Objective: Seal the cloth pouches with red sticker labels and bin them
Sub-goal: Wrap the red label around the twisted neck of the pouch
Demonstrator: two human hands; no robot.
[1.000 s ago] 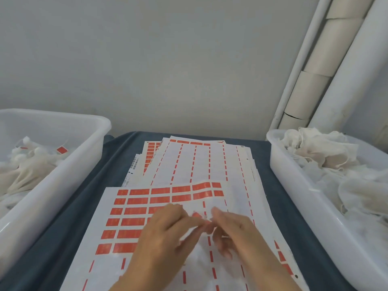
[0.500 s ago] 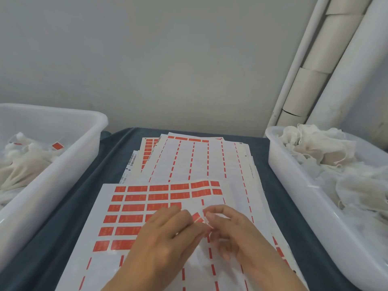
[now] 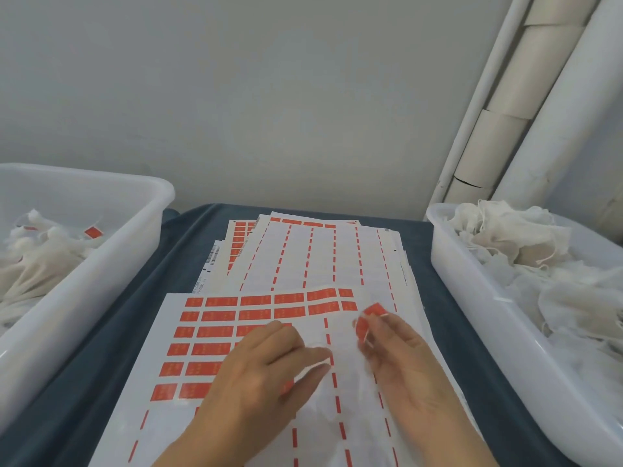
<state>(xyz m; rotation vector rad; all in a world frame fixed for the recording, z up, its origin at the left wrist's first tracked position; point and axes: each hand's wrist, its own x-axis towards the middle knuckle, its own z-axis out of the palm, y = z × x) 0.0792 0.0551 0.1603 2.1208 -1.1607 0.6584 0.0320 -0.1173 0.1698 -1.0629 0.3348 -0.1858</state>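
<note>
Head view: our right hand (image 3: 401, 358) pinches a peeled red rectangular sticker label (image 3: 369, 318), left hand (image 3: 269, 362) flat on the white label sheet (image 3: 175, 318); sealed pouches (image 3: 37, 261) binned left, many unsealed white cloth pouches (image 3: 526, 251) remain right.

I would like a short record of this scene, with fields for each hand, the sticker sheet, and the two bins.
right hand: holds a peeled red sticker at its fingertips
left hand: rests flat on the sticker sheet
sticker sheet: partly used, red labels remain on its left part
left bin: pouches with red labels
right bin: white cloth pouches, no labels visible
</note>
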